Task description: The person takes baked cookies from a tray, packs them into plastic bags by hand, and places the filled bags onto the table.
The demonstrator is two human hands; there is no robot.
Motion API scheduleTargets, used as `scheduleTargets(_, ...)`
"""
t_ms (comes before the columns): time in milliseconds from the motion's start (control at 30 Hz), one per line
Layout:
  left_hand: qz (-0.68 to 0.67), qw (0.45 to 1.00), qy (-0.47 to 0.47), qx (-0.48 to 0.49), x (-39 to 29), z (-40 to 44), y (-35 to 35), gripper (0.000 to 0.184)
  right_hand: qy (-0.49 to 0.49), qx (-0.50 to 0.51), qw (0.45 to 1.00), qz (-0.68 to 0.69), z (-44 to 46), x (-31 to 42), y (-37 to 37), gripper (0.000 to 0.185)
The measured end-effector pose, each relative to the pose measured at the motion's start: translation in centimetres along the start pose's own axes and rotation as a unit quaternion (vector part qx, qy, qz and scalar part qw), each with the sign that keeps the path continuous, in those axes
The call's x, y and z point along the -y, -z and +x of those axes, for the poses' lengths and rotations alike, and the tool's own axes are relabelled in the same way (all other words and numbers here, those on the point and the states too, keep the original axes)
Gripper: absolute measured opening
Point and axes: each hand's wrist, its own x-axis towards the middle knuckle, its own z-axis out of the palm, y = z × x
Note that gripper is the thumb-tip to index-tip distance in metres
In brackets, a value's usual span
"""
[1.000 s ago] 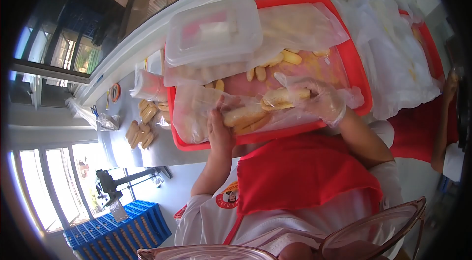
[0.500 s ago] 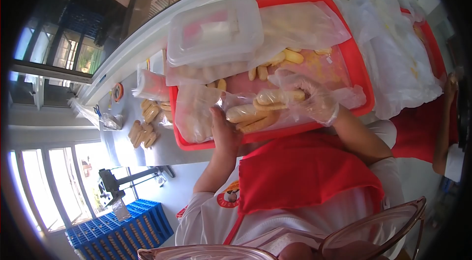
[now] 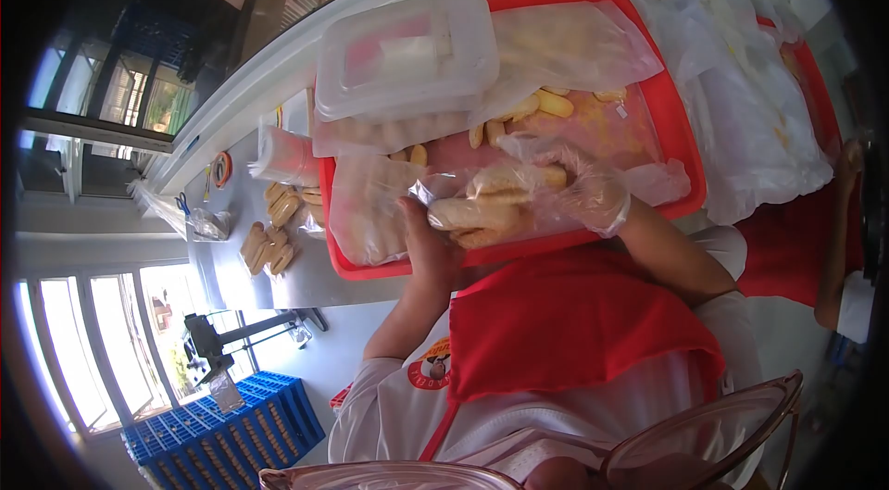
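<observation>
My bare left hand (image 3: 431, 240) grips a clear plastic bag (image 3: 443, 185) at its left side, the thumb up along it. Pale golden finger biscuits (image 3: 482, 214) lie side by side at the bag, several together. At their right end, my right hand (image 3: 597, 194), in a clear plastic glove, is closed around the biscuits; its fingertips are partly hidden. Both hands are above the near side of a red tray (image 3: 681, 119). Loose finger biscuits (image 3: 554, 104) lie in the tray behind my right hand, among crumbs.
A translucent lidded box (image 3: 407, 55) rests on plastic-covered biscuits at the tray's back left. On the metal table (image 3: 218, 258) are bundles of biscuits (image 3: 269, 249), scissors (image 3: 183, 205) and tape rolls (image 3: 221, 169). White plastic sheeting (image 3: 741, 110) covers another tray at right, near another person's arm (image 3: 838, 249).
The biscuits and my right hand have shifted slightly left, toward my left hand. More of the biscuits now sit beneath the clear plastic. My left hand stays almost in place.
</observation>
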Motion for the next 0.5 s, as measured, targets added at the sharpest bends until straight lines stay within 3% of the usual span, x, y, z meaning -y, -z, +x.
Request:
scheduleTargets(33, 0.005, 1.000, 0.008, 0.021, 0.3, 0.1, 0.6, 0.060, -0.012, 0.023, 0.999, 0.044, 0.0, 0.0, 0.0, 0.028)
scheduleTargets(133, 0.037, 0.997, -0.003, 0.073, 0.3, -0.4, 0.1, 0.054, 0.028, -0.017, 0.997, -0.064, 0.3, 0.1, -0.3, 0.030)
scheduleTargets(233, 0.111, 0.987, -0.024, 0.116, 0.8, 0.1, 0.9, 0.055, -0.055, -0.040, 0.997, -0.039, 0.3, -0.4, -0.1, 0.034)
scheduleTargets(333, 0.114, 0.991, -0.009, 0.076, 0.6, 0.4, 0.8, 0.062, -0.124, -0.051, 0.981, 0.139, 0.3, 0.0, -0.2, 0.034)
scheduleTargets(367, 0.100, 0.994, 0.002, 0.048, 0.4, 0.4, 0.7, 0.064, -0.139, -0.042, 0.980, 0.138, 0.3, 0.1, -0.1, 0.035)
scheduleTargets(433, 0.101, 0.989, -0.039, 0.097, 0.4, 0.4, 0.9, 0.063, -0.170, -0.024, 0.976, 0.135, 0.2, 0.4, 0.3, 0.037)
scheduleTargets(500, 0.110, 0.983, -0.060, 0.133, 0.4, -0.1, 0.4, 0.063, -0.128, -0.063, 0.981, 0.135, 0.2, -0.9, 0.7, 0.039)
